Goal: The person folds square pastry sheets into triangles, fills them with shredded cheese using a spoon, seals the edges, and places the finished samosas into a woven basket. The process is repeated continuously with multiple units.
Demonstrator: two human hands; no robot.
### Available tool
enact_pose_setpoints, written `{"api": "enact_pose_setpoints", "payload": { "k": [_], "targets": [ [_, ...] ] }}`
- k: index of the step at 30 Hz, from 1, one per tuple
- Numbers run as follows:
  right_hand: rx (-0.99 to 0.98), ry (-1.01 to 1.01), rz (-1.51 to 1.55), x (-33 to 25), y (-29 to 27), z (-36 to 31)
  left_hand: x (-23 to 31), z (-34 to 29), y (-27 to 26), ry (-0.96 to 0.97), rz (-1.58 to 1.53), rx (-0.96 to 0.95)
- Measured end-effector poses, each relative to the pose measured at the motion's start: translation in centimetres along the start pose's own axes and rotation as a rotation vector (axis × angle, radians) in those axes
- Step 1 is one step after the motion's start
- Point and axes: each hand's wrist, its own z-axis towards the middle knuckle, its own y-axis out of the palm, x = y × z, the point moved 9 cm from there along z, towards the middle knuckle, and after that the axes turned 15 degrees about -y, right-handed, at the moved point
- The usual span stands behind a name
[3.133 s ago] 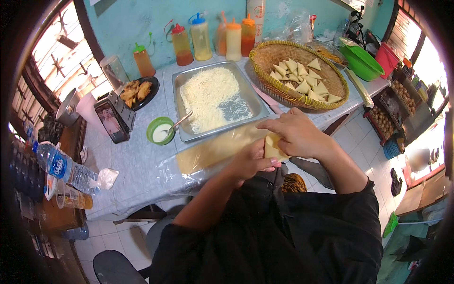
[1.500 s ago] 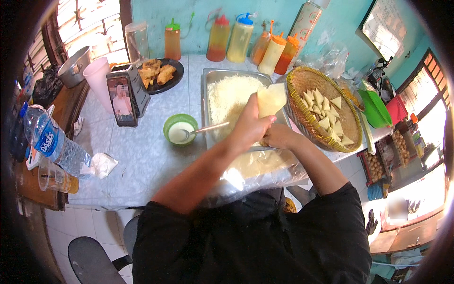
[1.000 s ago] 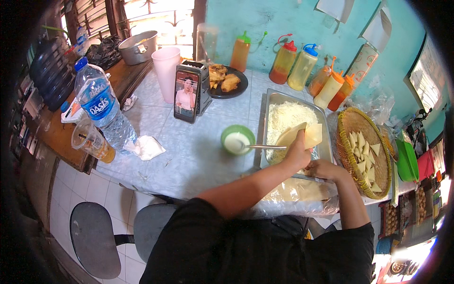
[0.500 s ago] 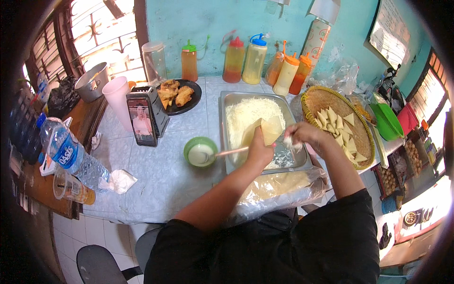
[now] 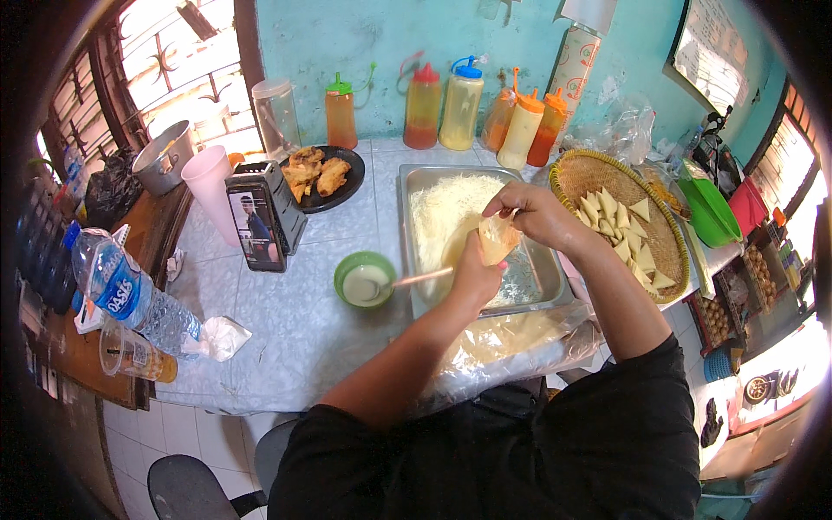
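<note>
Over the metal tray [image 5: 404, 195], my left hand [image 5: 475, 276] grips a thin, pale pastry wrapper [image 5: 498, 240] folded into a cone. My right hand [image 5: 536, 215] is closed, its fingertips bent down at the cone's mouth. Whether they still hold filling is hidden. White shredded filling [image 5: 444, 204] heaps in the tray's left part, with a few shreds on the right. Left of the tray, a green bowl [image 5: 341, 279] holds white liquid and a spoon with a pinkish handle [image 5: 423, 278]. In front of the tray lies a plastic-covered stack of wrappers [image 5: 507, 340].
A round woven basket [image 5: 568, 172] at the right carries several folded pastry triangles [image 5: 626, 227]. Sauce bottles [image 5: 461, 108] line the wall. Further left stand a phone [image 5: 256, 227] on a holder, a black plate [image 5: 354, 178] of fried food and a water bottle [image 5: 130, 290].
My right hand has moved left and up from beside the cone to its mouth. The white shreds it held are no longer visible in its fingers. My left hand keeps its grip.
</note>
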Motion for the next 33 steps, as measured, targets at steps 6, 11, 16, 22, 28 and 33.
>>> {"api": "enact_pose_setpoints", "payload": {
  "k": [6, 11, 16, 22, 28, 33],
  "targets": [
    [0.038, 0.238, 0.326, 2.2, 1.8, -0.9, 1.0, -0.6, 0.1, 0.068, -0.033, -0.01],
    [0.12, 0.271, 0.306, 0.7, 1.0, -1.1, 1.6, -1.4, 0.3, 0.046, -0.057, -0.02],
    [-0.009, 0.285, 0.101, 1.0, 1.5, -1.9, 1.3, -0.9, 0.7, 0.014, -0.017, -0.059],
    [0.083, 0.274, 0.198, 0.7, 0.2, -2.2, 0.8, -0.5, 0.5, 0.035, -0.224, -0.157],
    [0.289, 0.563, 0.273, 9.4, -1.8, -10.3, 1.4, -0.7, 0.8, -0.008, -0.225, -0.116],
    [-0.17, 0.557, 0.125, 7.0, 5.6, -10.0, 1.0, -0.4, 0.8, -0.005, -0.321, -0.174]
  ]
}}
